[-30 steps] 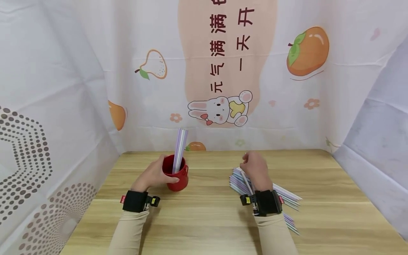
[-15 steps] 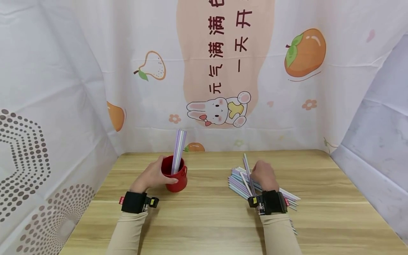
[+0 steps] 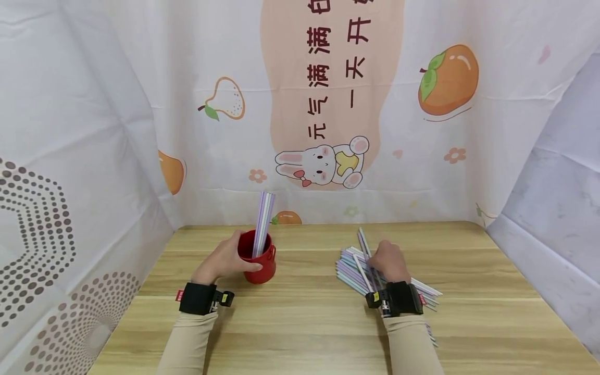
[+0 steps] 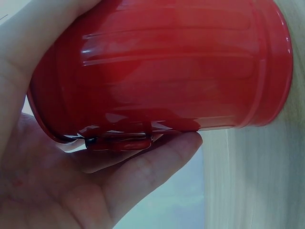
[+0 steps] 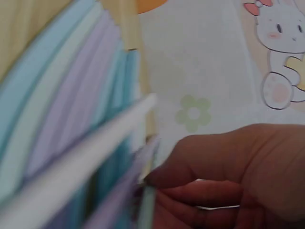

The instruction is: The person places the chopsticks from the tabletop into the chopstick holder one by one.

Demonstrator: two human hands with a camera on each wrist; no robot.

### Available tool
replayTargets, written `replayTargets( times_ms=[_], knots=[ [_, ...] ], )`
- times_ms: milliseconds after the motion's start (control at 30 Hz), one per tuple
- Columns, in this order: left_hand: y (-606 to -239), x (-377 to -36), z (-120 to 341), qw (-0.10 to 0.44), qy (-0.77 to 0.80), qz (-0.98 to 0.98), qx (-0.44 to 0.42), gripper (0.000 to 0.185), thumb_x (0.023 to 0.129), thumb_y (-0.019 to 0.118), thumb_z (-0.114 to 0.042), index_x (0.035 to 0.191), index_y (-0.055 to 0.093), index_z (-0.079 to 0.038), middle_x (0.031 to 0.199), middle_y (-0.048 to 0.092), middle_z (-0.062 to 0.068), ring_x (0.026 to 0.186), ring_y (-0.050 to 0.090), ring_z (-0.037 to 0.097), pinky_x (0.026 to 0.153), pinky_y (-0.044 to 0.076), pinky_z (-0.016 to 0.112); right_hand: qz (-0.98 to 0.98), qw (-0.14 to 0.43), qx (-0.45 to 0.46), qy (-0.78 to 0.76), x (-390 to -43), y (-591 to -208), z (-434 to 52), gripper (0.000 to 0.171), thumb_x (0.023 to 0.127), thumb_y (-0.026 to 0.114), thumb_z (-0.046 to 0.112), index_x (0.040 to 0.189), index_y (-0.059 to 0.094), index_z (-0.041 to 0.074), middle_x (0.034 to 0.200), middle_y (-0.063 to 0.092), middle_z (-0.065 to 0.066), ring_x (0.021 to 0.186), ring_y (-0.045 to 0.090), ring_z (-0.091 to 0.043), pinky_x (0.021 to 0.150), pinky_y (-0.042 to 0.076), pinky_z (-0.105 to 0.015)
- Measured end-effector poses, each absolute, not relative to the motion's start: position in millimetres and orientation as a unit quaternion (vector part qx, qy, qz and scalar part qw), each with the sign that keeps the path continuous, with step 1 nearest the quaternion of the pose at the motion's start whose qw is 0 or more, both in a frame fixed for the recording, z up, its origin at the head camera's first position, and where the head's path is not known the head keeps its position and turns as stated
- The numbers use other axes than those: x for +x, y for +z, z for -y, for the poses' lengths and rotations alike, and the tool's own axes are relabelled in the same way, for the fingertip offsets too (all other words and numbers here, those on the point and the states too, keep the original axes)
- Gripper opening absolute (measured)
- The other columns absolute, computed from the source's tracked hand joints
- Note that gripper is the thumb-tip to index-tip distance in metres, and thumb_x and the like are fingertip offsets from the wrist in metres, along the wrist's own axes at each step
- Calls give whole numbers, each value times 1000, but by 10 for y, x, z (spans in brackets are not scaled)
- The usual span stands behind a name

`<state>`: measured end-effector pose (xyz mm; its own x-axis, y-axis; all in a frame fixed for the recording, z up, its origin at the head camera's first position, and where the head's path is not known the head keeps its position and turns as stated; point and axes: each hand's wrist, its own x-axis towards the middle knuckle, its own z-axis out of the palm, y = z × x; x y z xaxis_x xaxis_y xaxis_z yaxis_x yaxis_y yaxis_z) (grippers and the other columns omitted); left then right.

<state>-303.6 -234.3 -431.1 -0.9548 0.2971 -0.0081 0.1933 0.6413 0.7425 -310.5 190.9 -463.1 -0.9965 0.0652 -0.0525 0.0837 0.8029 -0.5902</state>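
A red cup (image 3: 259, 263) stands on the wooden table (image 3: 309, 323) with a few pale straws (image 3: 263, 221) upright in it. My left hand (image 3: 225, 259) grips the cup's side; in the left wrist view the fingers (image 4: 143, 171) curl round the red cup (image 4: 167, 67). On the right lies a pile of pastel straws (image 3: 352, 271). My right hand (image 3: 388, 263) rests on that pile and pinches a couple of straws (image 3: 363, 240), whose tips stick up beyond the fingers. The right wrist view shows blurred straws (image 5: 71, 143) beside the curled fingers (image 5: 200, 191).
A printed cloth backdrop (image 3: 328, 104) with a rabbit, fruit and lettering closes off the back and both sides of the table. The wooden surface in front of both forearms is bare. Black straps (image 3: 199, 298) sit on both wrists.
My right hand has come down from above the pile onto the straws and closed on a couple of them. The left hand has kept its hold on the red cup.
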Motion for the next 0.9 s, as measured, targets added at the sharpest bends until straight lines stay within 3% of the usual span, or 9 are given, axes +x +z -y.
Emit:
replayTargets(
  times_ms=[167,300,500,600,733,900],
  knots=[
    [-4313,-3047,2334,66,402,-903,138,87,77,91,-29,143,40,-7,141,60,14,126,57,32,95,61,48,-954,-4,25,-299,-3044,-4420,-1959,22,75,70,9,57,58,5,51,50,1,51,49,-16,48,36,-26],
    [-4305,-3044,2328,66,400,-905,132,88,76,92,-30,143,40,-7,141,60,14,126,57,33,94,61,48,-947,-35,43,-315,-2967,-4183,-1891,13,79,71,13,75,69,1,66,66,-6,63,62,-20,55,42,-28],
    [-4324,-2998,2356,68,401,-905,129,89,75,92,-30,143,40,-4,140,60,17,125,57,34,91,62,47,-913,-151,18,-378,-2920,-3970,-1623,16,83,70,15,90,70,0,82,72,-14,74,66,-26,66,49,-30],
    [-4341,-2982,2382,66,400,-906,125,89,76,92,-30,143,40,-3,140,60,17,125,57,34,90,62,48,-878,-200,-14,-435,-2930,-3926,-1446,15,86,72,13,93,73,0,85,74,-15,75,67,-22,67,51,-24],
    [-4343,-2986,2387,62,394,-908,129,88,76,92,-30,143,40,-3,140,60,18,125,58,34,91,62,48,-810,-226,-52,-539,-2926,-3859,-1232,16,88,74,7,101,74,-3,92,76,-20,75,67,-11,68,54,-14],
    [-4330,-3024,2346,60,391,-907,142,86,78,91,-30,142,40,-3,140,60,18,124,58,34,92,62,47,-721,-238,-79,-646,-2906,-3746,-977,23,87,77,0,109,72,-6,97,74,-27,74,68,-2,69,59,-16]
  ],
)
